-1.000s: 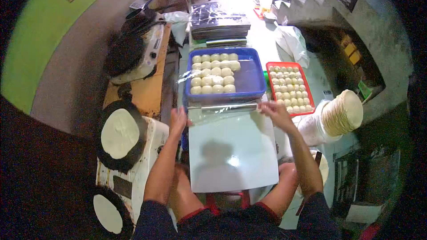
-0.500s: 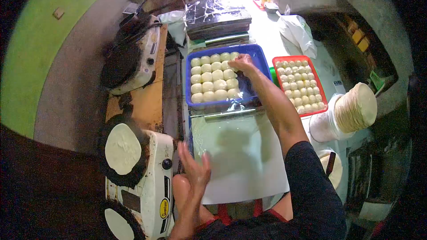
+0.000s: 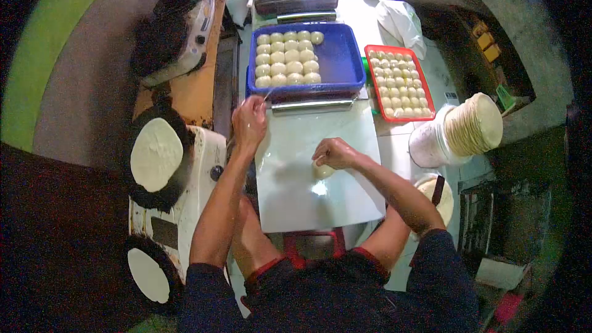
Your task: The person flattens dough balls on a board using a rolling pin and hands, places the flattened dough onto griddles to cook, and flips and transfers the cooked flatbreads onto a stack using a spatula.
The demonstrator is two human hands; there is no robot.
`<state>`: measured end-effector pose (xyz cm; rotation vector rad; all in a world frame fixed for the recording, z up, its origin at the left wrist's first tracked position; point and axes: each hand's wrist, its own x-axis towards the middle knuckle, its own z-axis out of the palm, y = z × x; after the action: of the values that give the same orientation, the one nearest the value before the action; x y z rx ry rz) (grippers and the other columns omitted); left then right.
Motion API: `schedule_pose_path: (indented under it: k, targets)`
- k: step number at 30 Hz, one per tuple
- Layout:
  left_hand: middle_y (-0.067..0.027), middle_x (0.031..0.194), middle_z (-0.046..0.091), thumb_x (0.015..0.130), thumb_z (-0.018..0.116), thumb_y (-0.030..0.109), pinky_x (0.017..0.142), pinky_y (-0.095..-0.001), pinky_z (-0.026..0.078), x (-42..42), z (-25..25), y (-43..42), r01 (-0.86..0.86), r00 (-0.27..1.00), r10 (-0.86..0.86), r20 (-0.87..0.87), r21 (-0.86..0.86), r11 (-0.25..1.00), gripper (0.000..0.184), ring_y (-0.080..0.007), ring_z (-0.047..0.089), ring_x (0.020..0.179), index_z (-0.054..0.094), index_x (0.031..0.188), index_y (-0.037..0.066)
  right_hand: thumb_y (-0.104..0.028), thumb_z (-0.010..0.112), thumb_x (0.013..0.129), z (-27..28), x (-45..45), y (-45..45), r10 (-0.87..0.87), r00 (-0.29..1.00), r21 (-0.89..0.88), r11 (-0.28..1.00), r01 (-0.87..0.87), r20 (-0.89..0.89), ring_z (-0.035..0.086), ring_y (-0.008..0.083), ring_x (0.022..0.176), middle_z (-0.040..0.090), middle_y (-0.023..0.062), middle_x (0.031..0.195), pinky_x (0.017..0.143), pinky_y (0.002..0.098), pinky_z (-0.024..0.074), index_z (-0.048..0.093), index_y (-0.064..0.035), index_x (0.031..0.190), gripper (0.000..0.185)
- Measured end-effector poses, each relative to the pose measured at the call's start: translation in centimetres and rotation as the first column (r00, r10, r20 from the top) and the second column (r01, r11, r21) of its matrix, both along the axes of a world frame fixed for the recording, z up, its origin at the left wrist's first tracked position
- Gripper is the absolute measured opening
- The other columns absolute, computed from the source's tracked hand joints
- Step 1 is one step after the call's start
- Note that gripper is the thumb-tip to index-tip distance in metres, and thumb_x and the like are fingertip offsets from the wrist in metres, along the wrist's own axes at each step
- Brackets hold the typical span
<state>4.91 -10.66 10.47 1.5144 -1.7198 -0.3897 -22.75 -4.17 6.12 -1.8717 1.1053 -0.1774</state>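
My right hand (image 3: 333, 153) is closed over a pale dough ball (image 3: 323, 170) on the white work board (image 3: 287, 200), its fingers covering the ball's upper side. At the board's far left corner, my left hand (image 3: 250, 123) is raised with fingers pinched; a thin see-through streak at the fingertips looks like a clear plastic sheet (image 3: 269, 94). Just beyond the board, a blue tray (image 3: 342, 77) holds rows of smooth dough balls (image 3: 291, 57) on its left side, while its right side is bare.
A red tray (image 3: 387, 117) of smaller dough balls lies at right, near a white tub (image 3: 427, 147) with stacked flatbreads (image 3: 473, 124). On my left, a white two-plate stove (image 3: 206, 148) carries flat dough rounds (image 3: 156, 155) on its dark plates. Another stove (image 3: 191, 43) stands farther back.
My right hand has come back from the blue tray to the board with a dough ball. My left hand has moved forward to the board's far left corner and closed. The view has shifted.
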Motion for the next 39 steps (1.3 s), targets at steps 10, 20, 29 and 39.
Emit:
schedule_pose_path:
  k: [10, 20, 29, 39]
  targets:
    - [-0.0132, 0.089, 0.069, 0.09, 0.067, 0.014, 0.078, -0.0416, 0.049, -4.4, 9.8, 9.4, 0.179, 0.983, -0.17, 0.067, -0.177, 0.968, 0.013, -0.0297, 0.065, 0.081, 0.067, 0.097, 0.004, -0.071, 0.037, 0.095, -3.8, 8.2, 6.8, -0.244, 0.905, -0.625, 0.78, -0.03, -0.349, 0.016, 0.0338, 0.152, 0.022, 0.0233, 0.162, 0.122, 0.0573, 0.0099, 0.027, 0.001, 0.154, 0.094]
    - [-0.011, 0.088, 0.068, 0.087, 0.068, 0.009, 0.087, -0.0458, 0.045, -5.9, 5.4, 15.8, 0.279, 0.956, -0.263, 0.133, -0.126, 0.952, 0.008, -0.0288, 0.064, 0.083, 0.068, 0.095, 0.007, -0.053, 0.043, 0.1, -5.6, 4.2, 11.4, -0.164, 0.97, -0.477, 0.877, 0.059, -0.181, 0.025, 0.0373, 0.149, 0.029, 0.0246, 0.158, 0.121, 0.0475, 0.022, 0.038, 0.0037, 0.148, 0.074]
    - [-0.008, 0.106, 0.063, 0.086, 0.067, 0.011, 0.095, -0.0503, 0.041, -6.8, -6.1, 27.0, 0.378, 0.891, -0.4, 0.215, 0.138, 0.916, 0.02, -0.0286, 0.059, 0.104, 0.065, 0.105, 0.013, -0.015, 0.06, 0.094, -0.4, -14.0, -1.3, -0.469, 0.877, -0.533, 0.718, 0.448, 0.105, 0.065, 0.0335, 0.11, 0.066, 0.0215, 0.12, 0.095, 0.042, 0.0509, 0.063, -0.0035, 0.126, 0.034]
    - [-0.0082, 0.104, 0.064, 0.083, 0.057, 0.01, 0.089, -0.0444, 0.044, -7.7, -11.2, 30.6, 0.281, 0.843, -0.384, 0.377, 0.3, 0.912, 0.021, -0.0267, 0.06, 0.103, 0.066, 0.102, 0.012, -0.03, 0.074, 0.083, -2.1, 6.7, -2.7, -0.179, 0.905, -0.568, 0.819, -0.08, -0.386, 0.051, 0.0334, 0.123, 0.056, 0.014, 0.125, 0.1, 0.0529, 0.0377, 0.045, -0.0258, 0.145, 0.069]
